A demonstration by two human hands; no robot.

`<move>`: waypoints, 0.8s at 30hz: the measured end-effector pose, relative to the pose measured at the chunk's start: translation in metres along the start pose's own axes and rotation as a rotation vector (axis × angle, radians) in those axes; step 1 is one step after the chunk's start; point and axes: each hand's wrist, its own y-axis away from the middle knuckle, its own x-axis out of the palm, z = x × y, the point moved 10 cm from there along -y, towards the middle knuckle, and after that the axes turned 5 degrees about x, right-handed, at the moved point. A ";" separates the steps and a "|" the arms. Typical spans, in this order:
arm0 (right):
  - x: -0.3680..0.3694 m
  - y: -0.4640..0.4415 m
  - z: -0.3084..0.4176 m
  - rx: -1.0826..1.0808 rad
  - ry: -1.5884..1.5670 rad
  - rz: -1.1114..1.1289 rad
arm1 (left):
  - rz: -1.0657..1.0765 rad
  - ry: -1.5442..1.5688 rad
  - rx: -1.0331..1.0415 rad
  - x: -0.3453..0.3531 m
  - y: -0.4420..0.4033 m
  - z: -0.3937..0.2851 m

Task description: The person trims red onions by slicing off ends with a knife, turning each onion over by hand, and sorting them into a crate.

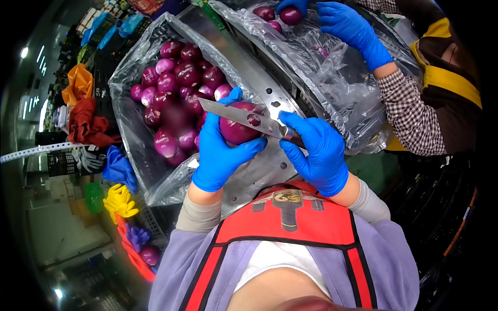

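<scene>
My left hand (220, 150), in a blue glove, is closed around a large red onion (236, 129). A knife (236, 114) with a broad, holed blade lies across the front of that onion, its tip pointing up and left. The knife's handle end is gripped by my right hand (319, 155), also blue-gloved; the fingers hide most of the handle. Just beyond my left hand, a plastic-lined crate (140, 171) holds a heap of peeled red onions (187, 75). Whether the blade is cutting into the onion I cannot tell.
At the upper right, a co-worker's blue-gloved hand (347, 28) reaches over another plastic-lined crate (332, 88) with a few onions. A metal surface (249, 181) lies below my hands. Yellow gloves (120, 201), a blue glove (119, 168) and a loose onion (150, 255) are at the left.
</scene>
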 end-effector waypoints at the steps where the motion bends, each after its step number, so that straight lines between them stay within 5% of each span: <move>1: 0.000 0.000 0.000 0.006 -0.009 0.000 | 0.006 -0.009 -0.019 0.000 0.000 0.002; 15: -0.003 0.006 -0.012 0.048 -0.051 0.021 | -0.091 0.040 0.097 -0.011 0.002 -0.004; 20: -0.004 0.006 -0.012 0.026 -0.017 0.021 | 0.003 0.097 -0.112 -0.003 0.003 0.007; 24: -0.003 0.000 -0.008 0.029 -0.042 0.033 | 0.058 0.185 -0.088 -0.006 -0.001 0.014</move>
